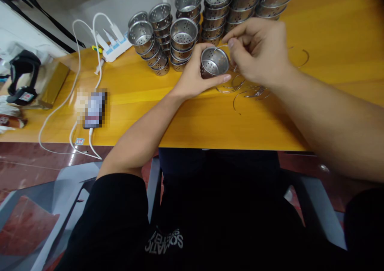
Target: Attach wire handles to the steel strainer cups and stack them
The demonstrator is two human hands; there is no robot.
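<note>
My left hand [193, 73] is wrapped round a small perforated metal cup [213, 63], tilted so that its holed bottom shows. Close to the cup's right rim, my right hand [255, 49] pinches a thin curved wire [221, 46] between thumb and fingers. One end of this wire reaches the cup's rim; whether it passes through a hole I cannot tell. Below my right hand, several loose curved wires [258, 91] lie in a tangle on the yellow table [192, 123].
Stacks of perforated metal cups [183, 35] line the back of the table. On the left are a white power strip [117, 49], a phone [95, 110] on a white cable [78, 63], and a cardboard box [54, 85] with a black strapped device [24, 77].
</note>
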